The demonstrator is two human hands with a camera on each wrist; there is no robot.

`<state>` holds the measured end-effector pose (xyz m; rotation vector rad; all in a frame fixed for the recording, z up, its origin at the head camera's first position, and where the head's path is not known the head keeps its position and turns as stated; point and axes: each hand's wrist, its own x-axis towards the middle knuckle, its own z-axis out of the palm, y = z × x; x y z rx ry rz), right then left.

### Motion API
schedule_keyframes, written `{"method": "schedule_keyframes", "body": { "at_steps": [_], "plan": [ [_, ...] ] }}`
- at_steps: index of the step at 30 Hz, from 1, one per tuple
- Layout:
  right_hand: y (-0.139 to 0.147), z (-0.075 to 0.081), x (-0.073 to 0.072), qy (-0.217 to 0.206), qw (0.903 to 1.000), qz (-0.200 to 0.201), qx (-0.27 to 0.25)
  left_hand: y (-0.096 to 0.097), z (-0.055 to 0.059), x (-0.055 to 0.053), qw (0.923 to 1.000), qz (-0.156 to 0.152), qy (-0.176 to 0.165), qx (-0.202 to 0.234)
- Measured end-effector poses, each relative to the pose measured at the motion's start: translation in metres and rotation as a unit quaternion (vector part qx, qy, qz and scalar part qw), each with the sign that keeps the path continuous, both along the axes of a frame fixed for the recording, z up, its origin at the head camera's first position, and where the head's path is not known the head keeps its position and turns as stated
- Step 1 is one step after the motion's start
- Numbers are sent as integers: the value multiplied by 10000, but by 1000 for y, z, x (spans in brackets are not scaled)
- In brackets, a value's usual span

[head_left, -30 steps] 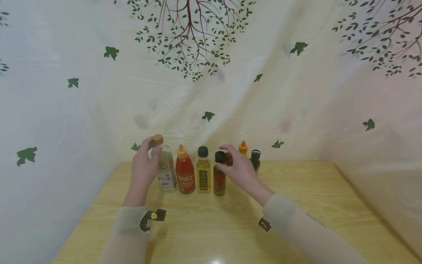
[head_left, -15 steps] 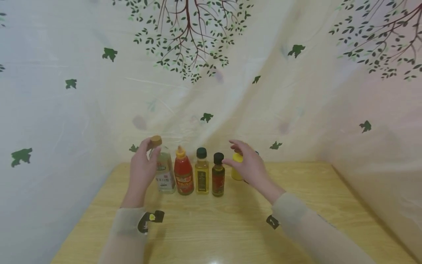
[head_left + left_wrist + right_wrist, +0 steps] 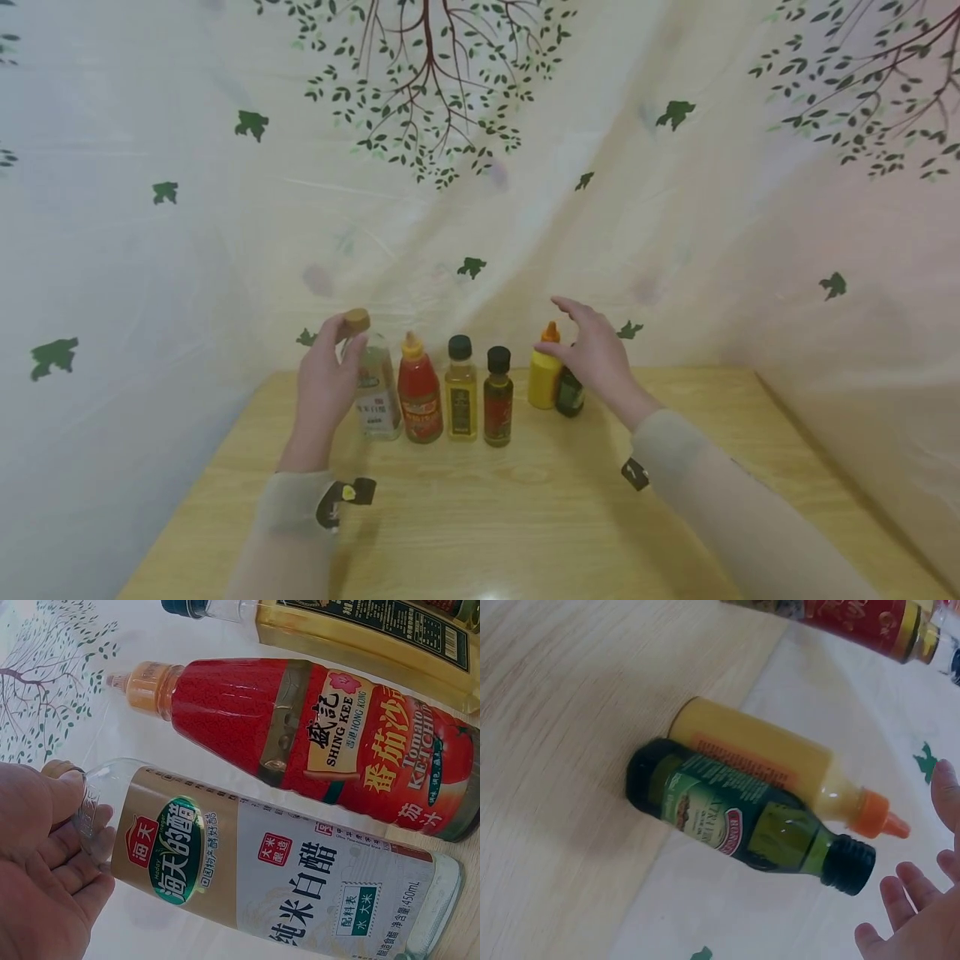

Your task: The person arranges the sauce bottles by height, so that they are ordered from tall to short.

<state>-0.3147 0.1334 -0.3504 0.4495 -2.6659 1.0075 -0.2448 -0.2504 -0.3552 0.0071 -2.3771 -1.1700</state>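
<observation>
My left hand [image 3: 326, 379] grips the neck of a clear glass vinegar bottle [image 3: 270, 862] with a tan cap, thumb on one side and fingers on the other. The bottle stands upright on the table. My right hand [image 3: 600, 358] holds nothing; its thumb and fingers are spread near the tops of two bottles. One is a yellow squeeze bottle [image 3: 750, 746] with an orange nozzle, the other a dark green olive oil bottle [image 3: 727, 814] with a black cap. In the head view, the hand hides the olive oil bottle's top.
Right of the vinegar stand a ketchup bottle [image 3: 420, 400], a golden oil bottle [image 3: 461, 400] and a small black-capped bottle [image 3: 498, 408] with a red label. They form a row on the wooden table [image 3: 465, 517]. A leaf-patterned curtain [image 3: 480, 208] hangs behind.
My right hand has left the small black-capped bottle and moved right, past the yellow squeeze bottle to beside the olive oil bottle. My left hand stays at the vinegar bottle's neck.
</observation>
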Motion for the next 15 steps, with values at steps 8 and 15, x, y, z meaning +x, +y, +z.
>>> {"method": "schedule_keyframes", "body": {
  "at_steps": [8, 15],
  "plan": [
    [8, -12, -13, -397, 9991, -75, 117, 1, -2, -1, 10000, -21, 42, -58],
    [8, -20, -19, -530, 9985, -21, 136, 1, 0, 0, 10000, 17, 24, -31]
  ]
}}
